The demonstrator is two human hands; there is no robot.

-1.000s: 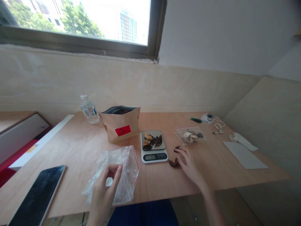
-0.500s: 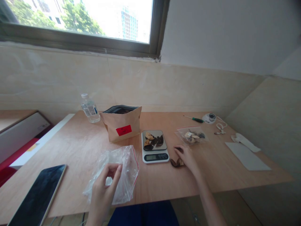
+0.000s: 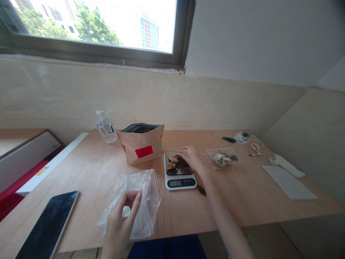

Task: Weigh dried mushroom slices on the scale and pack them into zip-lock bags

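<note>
My right hand (image 3: 191, 157) is over the back right of a small white kitchen scale (image 3: 180, 183), fingers stretched and apart. Below the fingertips, several dried mushroom pieces (image 3: 172, 166), tan and dark brown, lie on its metal plate. Another dark dried piece (image 3: 201, 190) rests on the table beside the scale, partly covered by my forearm. Over a clear zip bag (image 3: 147, 201) with a red seal line, my left hand (image 3: 124, 208) has thumb and fingertips pressed together in a ring. Whatever is between those tips, if anything, cannot be made out.
Behind the clear bag stands an open brown paper pouch (image 3: 144, 144) with a red label. A water bottle (image 3: 106, 127), a tablet (image 3: 48, 225), a filled zip bag (image 3: 223, 157), a screwdriver (image 3: 225, 138), a white dome camera (image 3: 242, 137) and white paper (image 3: 289, 181) lie around.
My right hand has moved left and away from me, from the loose pieces beside the scale to above its plate. My left hand stays over the clear bag.
</note>
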